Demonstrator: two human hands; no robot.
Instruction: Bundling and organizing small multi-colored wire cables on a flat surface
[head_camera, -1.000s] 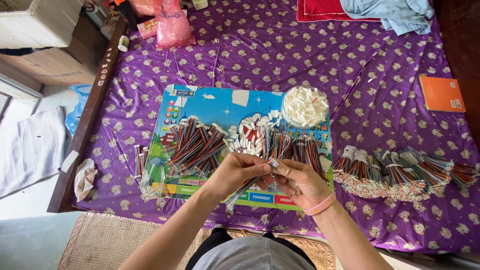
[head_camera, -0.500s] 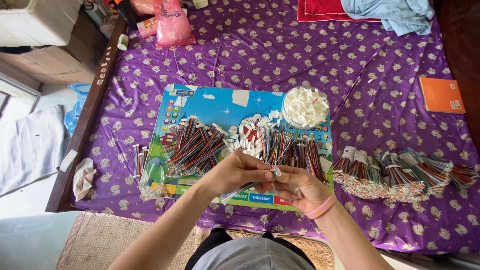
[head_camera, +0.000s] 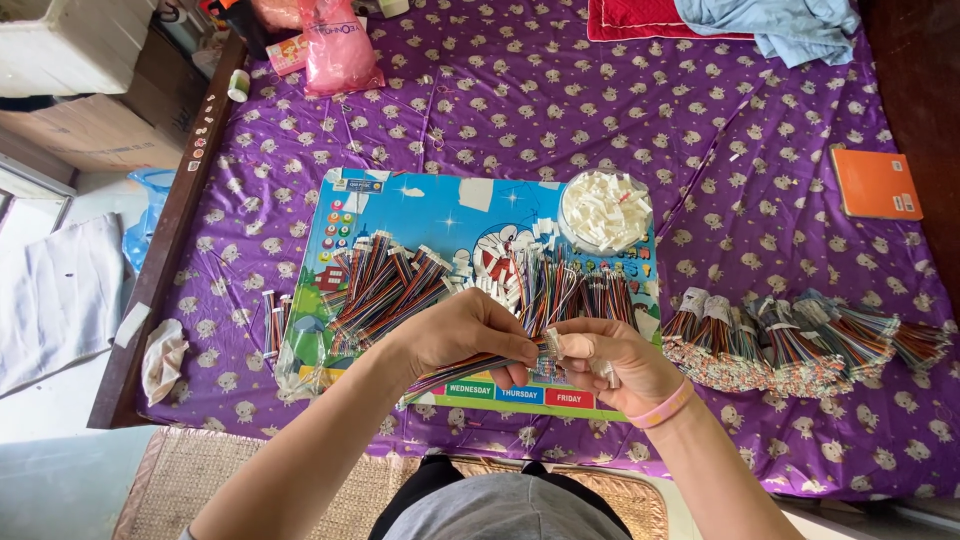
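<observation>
While pinched by both hands, striped multicoloured wire bundle, white-tipped

we see the board lying on the bedspread, with loose wire bundles spread across its middle and the bowl of connectors at its far right corner. right of the board, tied wire bundles lie in a row. the notebook sits farther right, the plastic bag behind the board at left. both hands meet over the board's near edge.
</observation>
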